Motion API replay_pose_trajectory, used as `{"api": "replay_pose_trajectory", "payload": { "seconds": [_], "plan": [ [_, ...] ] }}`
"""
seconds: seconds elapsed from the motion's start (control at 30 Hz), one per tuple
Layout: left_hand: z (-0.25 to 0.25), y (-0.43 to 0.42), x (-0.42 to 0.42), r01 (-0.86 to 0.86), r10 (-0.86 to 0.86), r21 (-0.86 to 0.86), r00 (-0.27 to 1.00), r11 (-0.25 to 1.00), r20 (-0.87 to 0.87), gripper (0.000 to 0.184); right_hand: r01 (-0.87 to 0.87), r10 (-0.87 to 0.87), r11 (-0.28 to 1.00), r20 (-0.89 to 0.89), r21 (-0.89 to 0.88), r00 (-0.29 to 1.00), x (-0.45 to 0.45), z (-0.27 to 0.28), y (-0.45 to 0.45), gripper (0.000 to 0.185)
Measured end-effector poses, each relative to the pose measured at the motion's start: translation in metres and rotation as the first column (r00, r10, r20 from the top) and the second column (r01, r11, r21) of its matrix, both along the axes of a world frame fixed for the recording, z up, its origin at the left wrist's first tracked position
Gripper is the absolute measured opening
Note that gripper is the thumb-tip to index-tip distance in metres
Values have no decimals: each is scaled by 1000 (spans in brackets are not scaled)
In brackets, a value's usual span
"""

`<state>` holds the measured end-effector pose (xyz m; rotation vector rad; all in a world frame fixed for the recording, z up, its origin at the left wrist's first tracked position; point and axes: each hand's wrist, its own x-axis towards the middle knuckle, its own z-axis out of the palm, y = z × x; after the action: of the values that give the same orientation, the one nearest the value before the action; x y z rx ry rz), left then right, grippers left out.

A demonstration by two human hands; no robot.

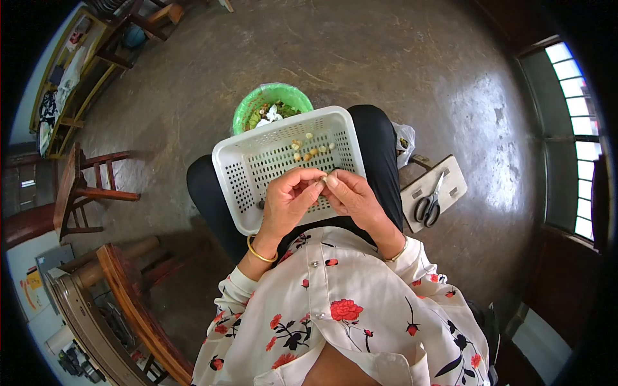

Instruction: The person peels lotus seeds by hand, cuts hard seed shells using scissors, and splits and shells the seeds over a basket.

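A white perforated plastic basket rests on my lap. Several small pale and yellow-brown round pieces, which look like peeled cloves or seeds, lie toward its far side. Above the basket's near half, my left hand is closed in a pinch, thumb against the forefinger. Its fingertips meet those of my right hand, which is closed in a pinch too. Between them they hold a small pale piece, mostly covered by the fingers, so its kind is unclear. A small dark bit shows at the basket's left side.
Just beyond the basket stands a green-lined bin with scraps and white tissue. To my right, black-handled scissors lie on a small wooden stool, near a white plastic bag. Wooden chairs stand at left.
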<state>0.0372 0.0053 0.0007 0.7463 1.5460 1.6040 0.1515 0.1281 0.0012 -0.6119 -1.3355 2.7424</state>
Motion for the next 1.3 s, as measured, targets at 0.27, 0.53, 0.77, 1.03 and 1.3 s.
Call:
{"api": "replay_pose_trajectory", "payload": {
  "seconds": [0.27, 0.53, 0.77, 1.03, 1.3],
  "plan": [
    [-1, -2, -1, 9, -10, -24, 999, 1000, -39, 18, 75, -74, 953, -12, 292, 997, -1, -13, -8, 27],
    [2, 4, 1, -6, 3, 21, 991, 1000, 132, 15, 42, -57, 981, -71, -190, 996, 1, -4, -6, 30],
    [-2, 3, 2, -9, 1, 45, 986, 999, 166, 17, -23, 0, 966, -89, -256, 996, 1, -8, -4, 34],
    [-4, 1, -4, 63, -39, 76, 957, 995, -288, 23, 19, -26, 973, -29, -230, 999, 1, -9, -3, 35],
    [-2, 3, 6, -73, 75, 73, 997, 995, -34, 13, 61, -60, 966, 11, -250, 998, 0, -4, -6, 37]
  ]
}}
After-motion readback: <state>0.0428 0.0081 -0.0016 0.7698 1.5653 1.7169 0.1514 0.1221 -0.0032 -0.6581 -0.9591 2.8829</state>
